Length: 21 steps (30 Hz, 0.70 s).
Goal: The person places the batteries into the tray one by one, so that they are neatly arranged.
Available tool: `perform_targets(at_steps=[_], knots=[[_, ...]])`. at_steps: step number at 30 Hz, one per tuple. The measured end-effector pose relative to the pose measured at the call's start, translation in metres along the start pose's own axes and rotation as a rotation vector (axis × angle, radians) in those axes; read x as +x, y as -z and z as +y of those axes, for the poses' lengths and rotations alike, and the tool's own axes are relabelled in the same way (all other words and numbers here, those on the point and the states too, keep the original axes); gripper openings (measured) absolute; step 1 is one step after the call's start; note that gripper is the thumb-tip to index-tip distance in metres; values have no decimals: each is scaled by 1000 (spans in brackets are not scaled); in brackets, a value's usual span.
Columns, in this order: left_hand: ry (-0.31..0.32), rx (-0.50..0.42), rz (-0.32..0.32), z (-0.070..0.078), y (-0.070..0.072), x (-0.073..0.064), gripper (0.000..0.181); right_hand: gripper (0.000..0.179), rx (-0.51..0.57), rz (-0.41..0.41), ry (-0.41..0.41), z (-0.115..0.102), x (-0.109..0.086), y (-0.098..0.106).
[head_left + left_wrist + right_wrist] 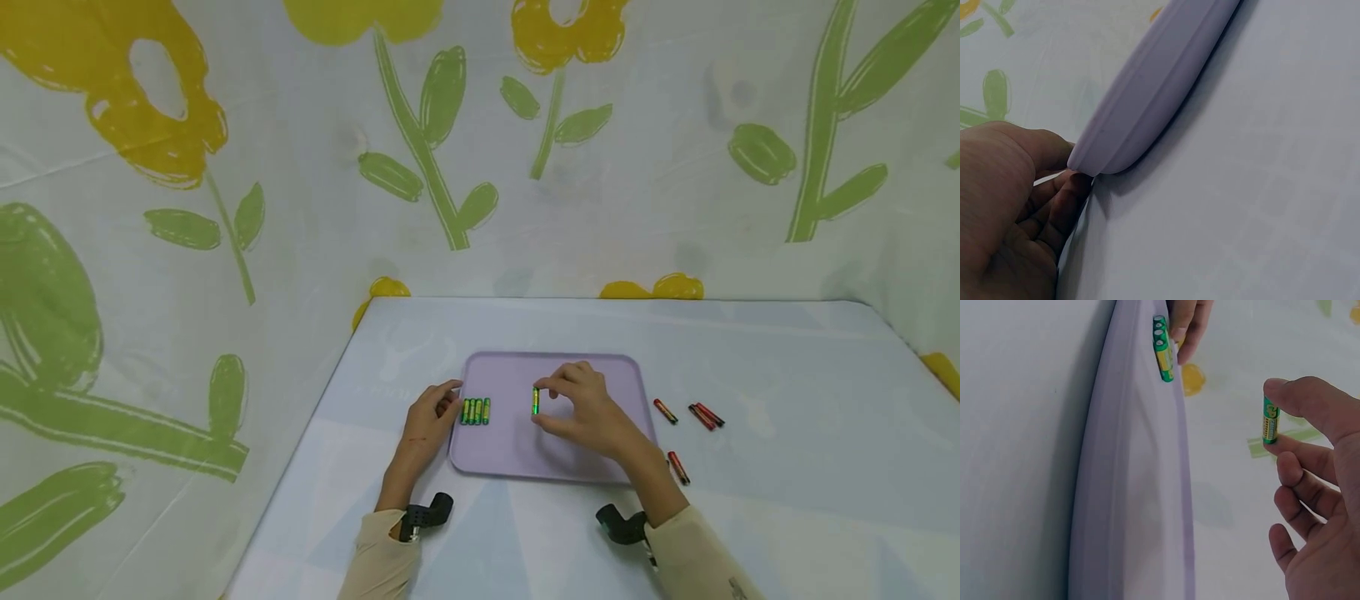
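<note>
Between the thumb and index finger of my right hand point(592, 414), a green and yellow battery point(1270, 420) is pinched by its two ends. In the head view it is over the middle of the lilac tray point(506, 452). The other fingers of that hand are loosely bent. My left hand point(429, 421) holds the tray's left rim, thumb at the top edge and fingers under it in the left wrist view. Just inside that rim, several green batteries point(476, 412) lie side by side in a row.
To the right of the tray, several red and black batteries lie on the pale table point(795, 450): one battery point(665, 411) by itself, a pair point(706, 416) together, and another battery point(678, 467) near the tray's lower right corner. A flower-printed cloth point(637, 167) hangs behind the table.
</note>
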State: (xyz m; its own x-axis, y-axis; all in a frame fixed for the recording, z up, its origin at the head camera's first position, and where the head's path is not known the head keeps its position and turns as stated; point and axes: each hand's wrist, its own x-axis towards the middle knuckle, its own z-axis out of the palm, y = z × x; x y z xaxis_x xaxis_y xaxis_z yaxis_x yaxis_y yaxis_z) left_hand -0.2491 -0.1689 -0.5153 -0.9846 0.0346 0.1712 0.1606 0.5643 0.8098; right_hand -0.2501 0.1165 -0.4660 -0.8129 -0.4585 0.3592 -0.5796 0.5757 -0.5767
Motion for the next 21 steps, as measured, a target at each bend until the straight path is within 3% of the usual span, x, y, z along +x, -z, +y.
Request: perform_targets(at_steps=[21], knots=[[24,18,-1,-1,-1,2,33,38,19,-54,10,-6,16,-24]])
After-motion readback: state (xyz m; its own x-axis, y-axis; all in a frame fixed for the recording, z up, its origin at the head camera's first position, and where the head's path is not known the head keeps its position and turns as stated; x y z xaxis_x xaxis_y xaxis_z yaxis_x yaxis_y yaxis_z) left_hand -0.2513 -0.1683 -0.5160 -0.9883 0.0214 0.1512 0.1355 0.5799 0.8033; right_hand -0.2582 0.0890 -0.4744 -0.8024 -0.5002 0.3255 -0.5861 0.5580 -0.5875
